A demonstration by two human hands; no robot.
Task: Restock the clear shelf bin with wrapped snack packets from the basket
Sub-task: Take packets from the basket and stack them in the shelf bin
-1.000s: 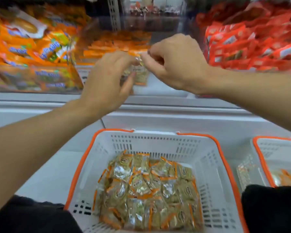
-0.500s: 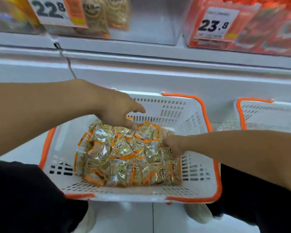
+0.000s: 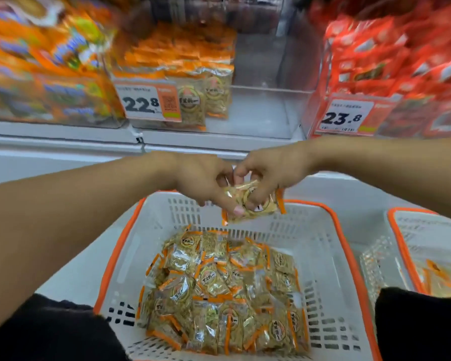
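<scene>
Pinching one packet [image 3: 253, 201] between left hand [image 3: 206, 181] and right hand [image 3: 268, 173], you hold it above the basket's [image 3: 331, 246] far rim; it looks light, crinkly, slippery, so grip the sealed edges before the bin [image 3: 258, 110].

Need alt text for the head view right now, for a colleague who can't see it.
Both hands, left hand and right hand, hold a snack packet above a white basket of matching packets. Behind stands the partly filled clear shelf bin.

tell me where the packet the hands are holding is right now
In the head view, the packet hangs mid-frame between the left hand and right hand, above the basket's far rim, below the clear bin.
</scene>
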